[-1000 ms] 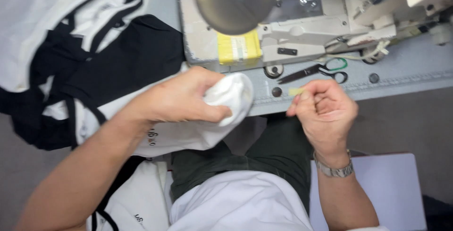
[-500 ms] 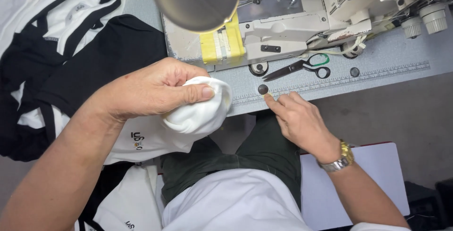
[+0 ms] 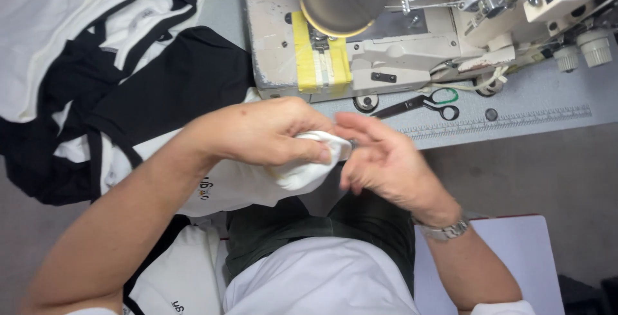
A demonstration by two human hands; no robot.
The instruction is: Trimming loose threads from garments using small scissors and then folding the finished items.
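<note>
1. The bunched white fabric [image 3: 308, 172] sat over the person's lap, just in front of the counter [image 3: 547, 112] edge.
2. The left hand [image 3: 257, 131] had its fingers clenched around it.
3. The right hand [image 3: 386, 160], fingers loosely spread, touched the bundle's edge.
4. Scissors [image 3: 425, 104] lay by the sewing machine [image 3: 386, 38].

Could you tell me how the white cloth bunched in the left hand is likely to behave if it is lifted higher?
The white cloth is probably floppy: it crumples into folds under the left hand. It likely weighs little, since the fingers alone pinch it. Its loose part, draped towards the lap, would probably trail and sag.
</note>
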